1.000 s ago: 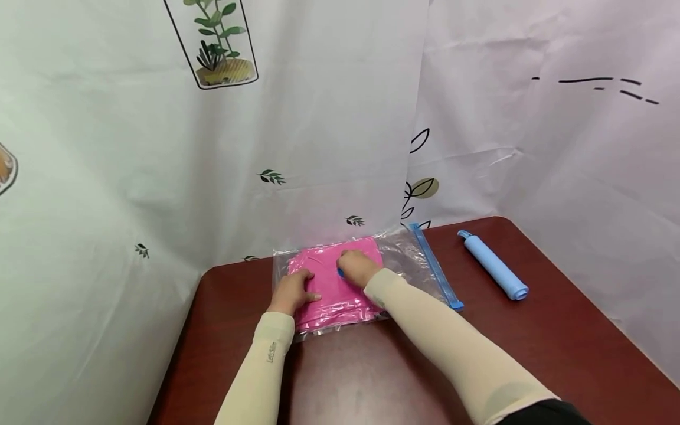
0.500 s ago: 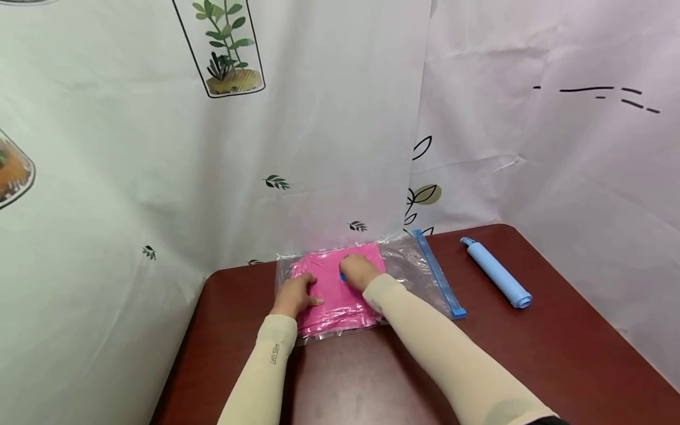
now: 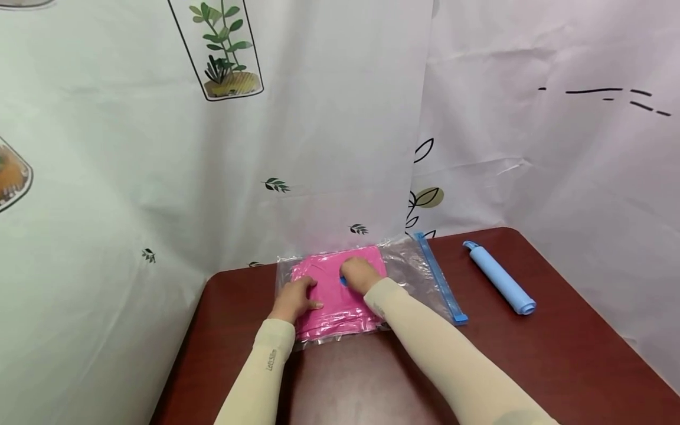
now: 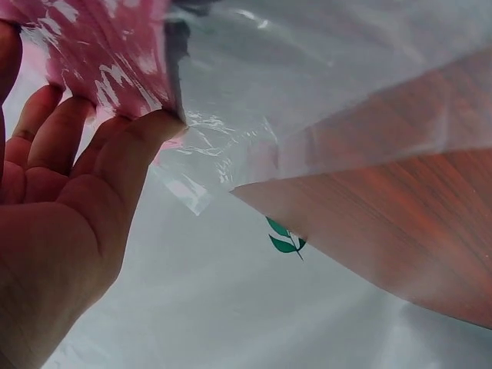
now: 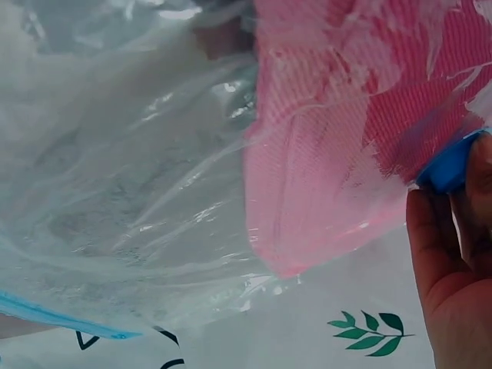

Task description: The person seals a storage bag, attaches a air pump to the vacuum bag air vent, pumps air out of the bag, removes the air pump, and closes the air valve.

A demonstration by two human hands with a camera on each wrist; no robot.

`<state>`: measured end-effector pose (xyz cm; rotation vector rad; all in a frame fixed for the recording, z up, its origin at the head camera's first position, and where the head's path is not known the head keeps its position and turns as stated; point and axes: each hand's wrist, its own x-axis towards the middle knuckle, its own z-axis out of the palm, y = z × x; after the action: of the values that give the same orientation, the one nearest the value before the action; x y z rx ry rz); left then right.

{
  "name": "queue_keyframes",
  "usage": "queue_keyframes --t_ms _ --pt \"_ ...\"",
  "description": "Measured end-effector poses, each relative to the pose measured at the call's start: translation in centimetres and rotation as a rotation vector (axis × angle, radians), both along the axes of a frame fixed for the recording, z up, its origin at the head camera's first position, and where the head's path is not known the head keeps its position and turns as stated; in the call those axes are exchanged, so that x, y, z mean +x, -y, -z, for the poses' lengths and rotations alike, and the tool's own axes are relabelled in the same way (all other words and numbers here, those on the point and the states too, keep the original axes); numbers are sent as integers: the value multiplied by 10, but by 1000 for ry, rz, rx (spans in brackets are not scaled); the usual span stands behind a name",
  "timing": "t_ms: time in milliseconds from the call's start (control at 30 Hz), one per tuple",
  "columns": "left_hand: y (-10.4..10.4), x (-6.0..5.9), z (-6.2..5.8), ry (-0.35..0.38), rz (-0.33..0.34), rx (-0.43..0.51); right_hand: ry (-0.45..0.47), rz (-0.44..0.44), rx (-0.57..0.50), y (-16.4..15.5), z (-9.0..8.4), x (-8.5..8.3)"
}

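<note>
Head view, left hand [image 3: 294, 299] flat on bagged pink cloth [image 3: 334, 292], right hand [image 3: 361, 275] pinching blue valve [image 3: 343, 281], table [image 3: 558, 354] bare in front

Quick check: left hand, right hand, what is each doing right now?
Left hand: open, pressing flat on the vacuum bag.
Right hand: fingers on the bag's blue valve; whether they grip it cannot be told.

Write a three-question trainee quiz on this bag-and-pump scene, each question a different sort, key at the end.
1. True or false: the blue hand pump lies inside the clear bag.
2. Which hand touches the blue valve? A) left hand B) right hand
3. What colour is the cloth in the bag?

Key: 1 false, it lies on the table; 2 B, the right hand, while the left hand rests on the bag; 3 pink.
</note>
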<state>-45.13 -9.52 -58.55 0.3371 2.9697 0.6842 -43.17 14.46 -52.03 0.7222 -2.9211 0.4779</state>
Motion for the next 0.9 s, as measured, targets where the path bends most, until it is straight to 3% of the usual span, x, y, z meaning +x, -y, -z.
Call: queue_keyframes --t_ms 133,267,500,600,733,767,800,867,900 --pt "-1 4 -6 -13 -1 -9 -4 -14 17 1 -2 0" --pt "-7 15 -21 21 -2 -6 1 -23 32 0 -1 1" --pt "-3 9 -8 20 9 -12 2 -27 27 -1 3 3" --pt "-5 13 -14 30 6 -15 34 -42 20 -4 1 3" --pt "-2 9 -10 -4 28 2 119 -72 -12 -20 -9 8" --pt "-4 11 -14 1 25 7 129 -72 -21 -27 -12 10" --pt "-5 15 -18 13 14 18 123 -67 -30 -35 -15 12" --pt "-3 14 -16 20 11 37 74 -36 -63 -55 -20 18" --pt "-6 21 -24 32 2 44 37 -5 -64 -66 -22 21"
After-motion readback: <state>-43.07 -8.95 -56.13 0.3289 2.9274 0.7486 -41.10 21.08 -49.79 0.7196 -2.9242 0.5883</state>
